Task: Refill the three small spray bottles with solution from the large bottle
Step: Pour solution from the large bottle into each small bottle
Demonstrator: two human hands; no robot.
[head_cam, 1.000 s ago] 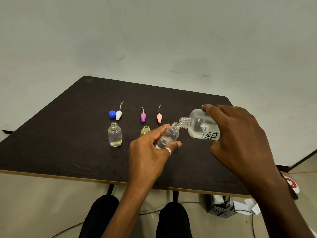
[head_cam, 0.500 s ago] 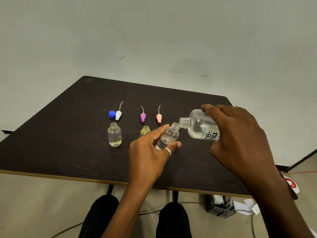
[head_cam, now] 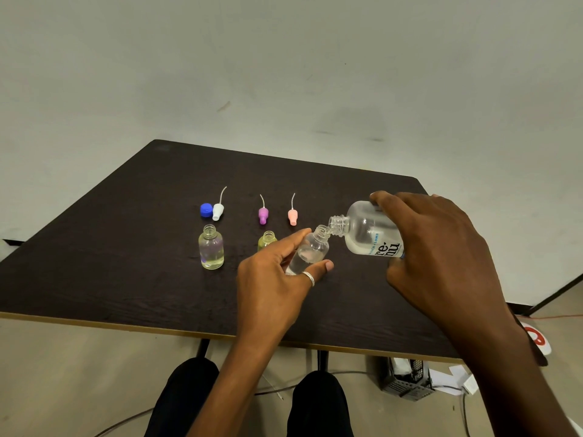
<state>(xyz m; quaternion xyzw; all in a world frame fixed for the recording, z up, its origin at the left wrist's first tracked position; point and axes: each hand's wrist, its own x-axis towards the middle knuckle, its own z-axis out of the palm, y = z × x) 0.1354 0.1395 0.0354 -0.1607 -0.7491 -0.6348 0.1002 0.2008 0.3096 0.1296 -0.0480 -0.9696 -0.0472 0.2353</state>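
Observation:
My right hand [head_cam: 438, 253] grips the large clear bottle [head_cam: 366, 231], tipped so its open neck meets the mouth of a small clear bottle [head_cam: 310, 250]. My left hand [head_cam: 274, 279] holds that small bottle tilted, between thumb and fingers, just above the dark table [head_cam: 126, 263]. A second small bottle [head_cam: 211, 247] stands upright and open at the left, with clear liquid inside. Partly hidden behind my left hand is a yellowish small bottle [head_cam: 267, 239]. Behind them lie a white spray top [head_cam: 218, 209], a purple one [head_cam: 263, 214] and a pink one [head_cam: 292, 216].
A blue cap [head_cam: 206, 210] lies beside the white spray top. The table's near edge runs just past my wrists. Under the table at the right sit a black wire basket [head_cam: 407, 378], papers and cables on the floor. My knees show below.
Almost nothing has moved. Both hands keep the same hold, with the large bottle still tipped against the small bottle's mouth.

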